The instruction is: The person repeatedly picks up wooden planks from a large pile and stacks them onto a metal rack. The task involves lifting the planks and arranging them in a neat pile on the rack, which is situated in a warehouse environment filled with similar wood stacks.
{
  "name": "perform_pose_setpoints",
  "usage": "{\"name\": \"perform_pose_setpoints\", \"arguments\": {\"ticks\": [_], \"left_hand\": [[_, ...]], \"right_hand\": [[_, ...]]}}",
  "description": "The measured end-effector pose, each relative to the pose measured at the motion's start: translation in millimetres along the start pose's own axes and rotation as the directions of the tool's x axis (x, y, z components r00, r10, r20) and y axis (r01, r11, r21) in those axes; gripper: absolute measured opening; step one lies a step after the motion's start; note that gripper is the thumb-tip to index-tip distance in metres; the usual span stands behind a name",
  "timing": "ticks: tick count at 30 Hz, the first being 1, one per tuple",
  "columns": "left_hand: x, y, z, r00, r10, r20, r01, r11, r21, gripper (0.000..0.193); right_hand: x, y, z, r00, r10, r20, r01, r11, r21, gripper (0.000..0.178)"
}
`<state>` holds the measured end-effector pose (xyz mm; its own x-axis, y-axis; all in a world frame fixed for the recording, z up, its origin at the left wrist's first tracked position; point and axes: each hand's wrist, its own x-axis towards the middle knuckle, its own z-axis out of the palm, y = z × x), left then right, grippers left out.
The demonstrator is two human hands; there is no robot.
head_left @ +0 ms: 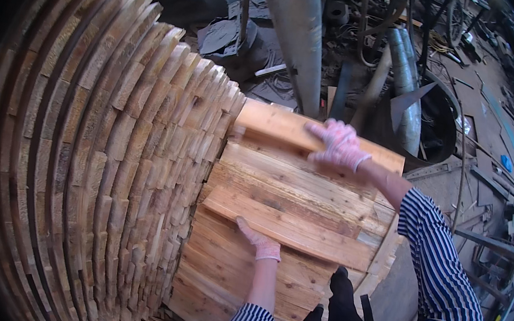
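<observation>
Both hands wear pink-and-white knit gloves. My right hand (pixel 338 145), slightly blurred, grips a long wooden board (pixel 274 121) from above at the far edge of the layer of planks, its thumb on the near side. The board's left end is smeared by motion. Closer to me, my left hand (pixel 257 240) holds the near edge of a second wooden board (pixel 287 227), which lies raised on the layer. Some left fingers are hidden by that board. Flat planks (pixel 293 174) lie side by side beneath both boards.
A tall curved stack of boards (pixel 100 143), ends showing, rises along the left. Beyond the planks stand a thick metal pipe (pixel 292 44) and a round metal drum (pixel 432 126) amid scrap. A metal frame (pixel 491 244) is at right. My dark-clad legs (pixel 341 309) show below.
</observation>
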<state>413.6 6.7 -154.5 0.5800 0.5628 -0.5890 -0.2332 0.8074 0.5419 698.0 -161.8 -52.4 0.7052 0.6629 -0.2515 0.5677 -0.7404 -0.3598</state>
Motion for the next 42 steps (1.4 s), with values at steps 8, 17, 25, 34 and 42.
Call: {"name": "perform_pose_setpoints", "arguments": {"ticks": [8,17,25,34,42], "left_hand": [[3.6,-7.1,-11.8,0.991,0.094,-0.091,-0.086,0.993,0.086,0.102],[-31.7,33.2,68.3,0.978,-0.208,-0.013,0.203,0.934,0.295,0.093],[-153.8,-29.4,13.0,0.679,-0.58,0.451,0.303,0.78,0.548,0.053],[-331.2,19.2,-84.6,0.871,-0.484,0.083,0.188,0.484,0.855,0.06],[-391.9,14.7,-157.8,0.936,-0.334,-0.11,0.323,0.69,0.648,0.051]], "right_hand": [[82.3,-4.1,52.3,0.998,0.029,-0.055,-0.028,0.999,0.024,0.062],[-86.5,-106.0,65.5,0.926,-0.21,0.315,0.064,0.907,0.417,0.129],[-294.3,-34.8,101.4,0.815,0.111,0.569,-0.58,0.149,0.801,0.061],[-257.9,-0.8,183.0,0.758,0.209,0.617,-0.594,-0.168,0.787,0.043],[-303.2,-79.1,161.7,0.815,0.568,0.117,-0.432,0.461,0.775,0.095]]}}
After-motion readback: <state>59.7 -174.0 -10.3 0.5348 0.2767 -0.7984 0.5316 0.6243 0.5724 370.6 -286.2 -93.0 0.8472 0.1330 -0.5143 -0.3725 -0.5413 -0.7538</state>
